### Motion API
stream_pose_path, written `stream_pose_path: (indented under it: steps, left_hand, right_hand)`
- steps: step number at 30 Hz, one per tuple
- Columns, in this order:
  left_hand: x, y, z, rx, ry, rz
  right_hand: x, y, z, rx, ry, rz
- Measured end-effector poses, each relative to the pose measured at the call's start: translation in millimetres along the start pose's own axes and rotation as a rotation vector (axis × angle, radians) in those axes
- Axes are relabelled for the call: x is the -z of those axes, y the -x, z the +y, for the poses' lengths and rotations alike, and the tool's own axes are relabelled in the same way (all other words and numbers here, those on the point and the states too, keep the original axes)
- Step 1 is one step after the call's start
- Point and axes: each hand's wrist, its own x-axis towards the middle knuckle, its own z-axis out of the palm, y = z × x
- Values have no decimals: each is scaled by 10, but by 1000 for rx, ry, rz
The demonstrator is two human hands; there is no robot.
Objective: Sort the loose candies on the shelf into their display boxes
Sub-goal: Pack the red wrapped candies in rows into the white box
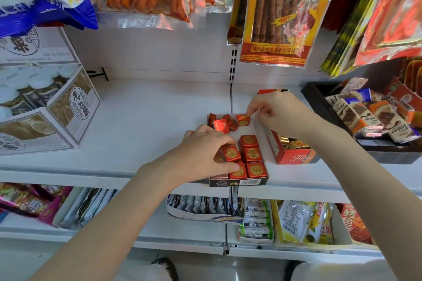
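A shallow dark display box (239, 182) sits on the white shelf, holding red foil candy cubes with gold seals. Several cubes stand in neat rows (252, 155) at its front; a few lie loose and tilted (225, 123) at its back. My left hand (203, 155) rests over the front left rows, its fingers and thumb curled round a red cube (230, 154). My right hand (278, 112) reaches to the back of the box and pinches a red cube (242, 120) between its fingertips. A red box (290, 155) of gold-wrapped candies stands right beside it.
A black tray (319, 102) of chocolate bars fills the shelf's right end. A printed carton (57, 107) of jars stands at the left. Snack bags (274, 18) hang above. White shelf surface (148, 116) lies between carton and box. A lower shelf holds more packets.
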Motion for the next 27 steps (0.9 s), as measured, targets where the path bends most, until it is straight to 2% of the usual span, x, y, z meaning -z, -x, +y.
stream_pose_path:
  steps: [12,16,19,21,23,27]
  left_hand:
    - [-24,-8,8,2,81,-17]
    - [25,35,-17,6,80,40]
    - [106,74,-83,25,74,144]
    - [118,87,-124,46,31,157]
    - [97,86,-148,67,-10,129]
    - [71,61,-156,82,-53,79]
  right_hand:
    - [-341,-114,-10,58,296,77]
    - [-315,-106,18,67,262,121]
    - [-222,-81,15,21,129,177]
    - [-148,-74,-3,11,30,215]
    - [-129,-72,-11,25,28,157]
    - [-242,-68,-12,-15,148,-59]
